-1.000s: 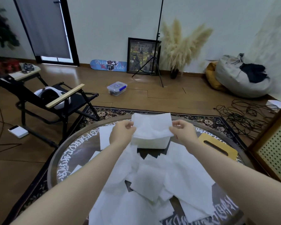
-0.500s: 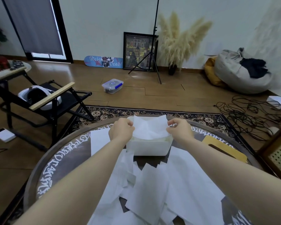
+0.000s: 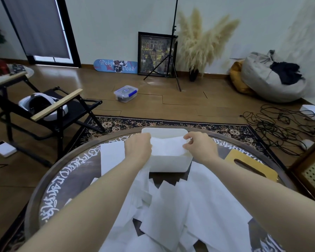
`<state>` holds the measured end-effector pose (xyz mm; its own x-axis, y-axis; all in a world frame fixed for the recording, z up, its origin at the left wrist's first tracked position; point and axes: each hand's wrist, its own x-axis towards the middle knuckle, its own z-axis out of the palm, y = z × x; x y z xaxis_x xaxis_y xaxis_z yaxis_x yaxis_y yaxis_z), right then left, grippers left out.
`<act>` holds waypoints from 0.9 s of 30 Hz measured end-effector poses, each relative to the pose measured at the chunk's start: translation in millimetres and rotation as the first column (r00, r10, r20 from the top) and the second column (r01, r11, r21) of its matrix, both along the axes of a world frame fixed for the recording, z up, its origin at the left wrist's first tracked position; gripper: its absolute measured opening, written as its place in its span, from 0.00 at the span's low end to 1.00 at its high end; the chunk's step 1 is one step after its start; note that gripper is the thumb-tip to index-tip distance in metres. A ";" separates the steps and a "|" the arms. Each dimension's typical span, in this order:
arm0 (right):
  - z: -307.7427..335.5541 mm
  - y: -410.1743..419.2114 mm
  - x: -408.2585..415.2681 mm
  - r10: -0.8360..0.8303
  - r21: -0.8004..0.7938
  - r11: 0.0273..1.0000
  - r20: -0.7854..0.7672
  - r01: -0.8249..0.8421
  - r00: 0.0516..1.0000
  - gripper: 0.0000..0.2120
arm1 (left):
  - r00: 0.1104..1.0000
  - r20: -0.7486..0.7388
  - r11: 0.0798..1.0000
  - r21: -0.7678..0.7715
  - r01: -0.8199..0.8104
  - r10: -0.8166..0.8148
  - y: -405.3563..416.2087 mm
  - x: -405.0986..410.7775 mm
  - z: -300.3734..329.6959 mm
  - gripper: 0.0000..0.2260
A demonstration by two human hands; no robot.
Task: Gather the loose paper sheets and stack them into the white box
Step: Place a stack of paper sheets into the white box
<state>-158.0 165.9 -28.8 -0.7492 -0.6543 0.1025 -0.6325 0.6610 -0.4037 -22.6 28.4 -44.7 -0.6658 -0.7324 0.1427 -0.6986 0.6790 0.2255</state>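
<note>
At the far left a black folding chair (image 3: 49,113) with pale wooden armrests stands on the wooden floor, a white headset (image 3: 38,103) on its seat, and a small white device (image 3: 3,149) lies on the floor beside it. Further back a clear plastic container (image 3: 125,93) with blue clips sits on the floor, near a skateboard deck (image 3: 116,66) leaning at the wall.

The round table (image 3: 62,179) (dark top, white lettering round its rim) carries everything else. Near its left edge one paper sheet (image 3: 111,157) lies flat by itself. The left hand (image 3: 138,147) reaches to the left end of the white box (image 3: 168,162), its fingers curled and pinching the left edge of a sheet (image 3: 168,147) that sags into the open box. The box stands toward the far edge of the table, at the middle. The right hand (image 3: 198,145) pinches the same sheet's right edge between thumb and fingertips at the box's right end, so both hands hold it inside the rim.

Across the near half of the table, from under the left forearm to under the right, the loose paper sheets (image 3: 180,206) lie overlapping in a disordered heap, some reaching the box's near wall. Toward the right edge of the table lies a yellowish wooden lid (image 3: 251,165) with a slot cut in it. On the floor beyond, at the right, black cables (image 3: 280,130) lie tangled, and a grey beanbag (image 3: 271,79) slumps by the wall.
</note>
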 end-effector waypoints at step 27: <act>9.2 112.8 92.1 0.365 0.210 0.915 -0.061 -0.345 0.929 0.19 | 0.951 0.106 0.957 0.044 0.287 -0.291 102.8 112.5 32.5 0.16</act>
